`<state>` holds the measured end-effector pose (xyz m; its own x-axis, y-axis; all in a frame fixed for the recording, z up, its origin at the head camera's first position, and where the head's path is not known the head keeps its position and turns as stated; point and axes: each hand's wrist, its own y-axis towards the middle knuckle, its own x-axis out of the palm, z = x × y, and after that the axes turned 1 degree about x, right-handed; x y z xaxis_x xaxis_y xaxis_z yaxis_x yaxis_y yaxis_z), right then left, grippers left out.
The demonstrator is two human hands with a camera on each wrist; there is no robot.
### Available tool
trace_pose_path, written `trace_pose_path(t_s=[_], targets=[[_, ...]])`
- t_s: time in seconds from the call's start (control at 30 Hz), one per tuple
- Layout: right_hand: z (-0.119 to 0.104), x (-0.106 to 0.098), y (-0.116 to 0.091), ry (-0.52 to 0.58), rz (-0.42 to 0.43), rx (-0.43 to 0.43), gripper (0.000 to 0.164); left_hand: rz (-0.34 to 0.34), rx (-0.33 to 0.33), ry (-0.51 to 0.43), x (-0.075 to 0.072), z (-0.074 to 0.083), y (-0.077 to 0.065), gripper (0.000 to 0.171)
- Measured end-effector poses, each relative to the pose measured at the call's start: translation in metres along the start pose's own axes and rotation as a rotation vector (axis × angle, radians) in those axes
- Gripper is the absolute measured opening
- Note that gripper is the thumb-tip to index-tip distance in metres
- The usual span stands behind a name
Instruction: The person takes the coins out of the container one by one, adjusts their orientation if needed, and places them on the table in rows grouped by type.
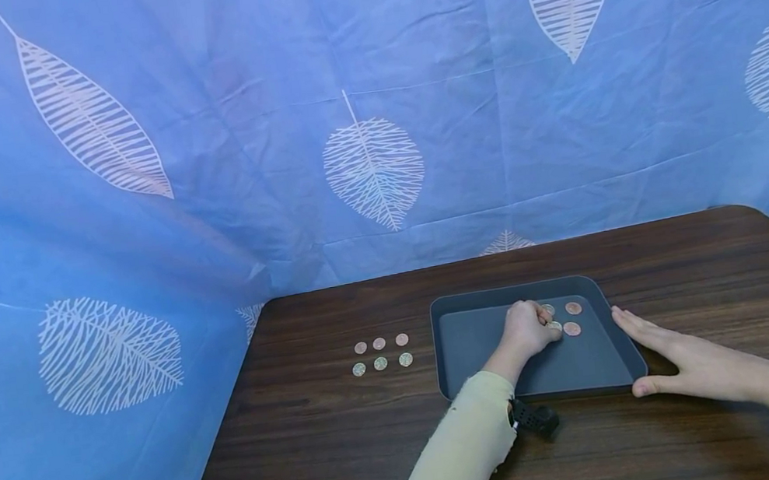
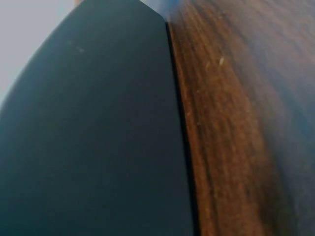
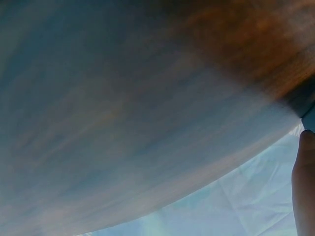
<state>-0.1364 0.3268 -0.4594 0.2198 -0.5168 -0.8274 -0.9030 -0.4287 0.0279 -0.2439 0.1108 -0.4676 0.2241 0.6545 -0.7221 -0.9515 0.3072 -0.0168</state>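
My left hand [image 1: 526, 328] reaches over a dark grey tray [image 1: 483, 370], its fingers curled and thumb extended, and pinches a silvery coin [image 1: 555, 326] close over the tray floor. Just beyond those fingertips lies another pale coin [image 1: 548, 309], partly hidden by the hand. To their right are two coppery coins, a far coin [image 1: 573, 308] and a near coin [image 1: 572, 328]. With fingers straight and thumb spread, my right hand [image 1: 696, 360] rests at the tray's right side. In the right wrist view only a finger [image 3: 305, 182] shows at the edge.
Left of the tray, two rows of three coins lie on the brown wooden table [image 1: 293, 437]: a coppery far row [image 1: 379, 344] and a yellowish near row [image 1: 380, 363]. A blue leaf-print cloth [image 1: 445, 147] hangs behind. The tray's outer wall [image 2: 108, 128] fills much of the left wrist view.
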Motion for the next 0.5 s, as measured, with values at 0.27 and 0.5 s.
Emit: trace_pose_path(t_s=[0.27, 0.5], targets=[[0.0, 0.0001, 0.001, -0.002, -0.003, 0.012, 0.099, 0.001, 0.022, 0.004, 0.0006, -0.0032, 0.001, 0.02], [0.0011, 0.0012, 0.0013, 0.006, -0.004, 0.007, 0.099, 0.06, 0.018, -0.111, -0.0011, -0.0055, 0.0023, 0.017]])
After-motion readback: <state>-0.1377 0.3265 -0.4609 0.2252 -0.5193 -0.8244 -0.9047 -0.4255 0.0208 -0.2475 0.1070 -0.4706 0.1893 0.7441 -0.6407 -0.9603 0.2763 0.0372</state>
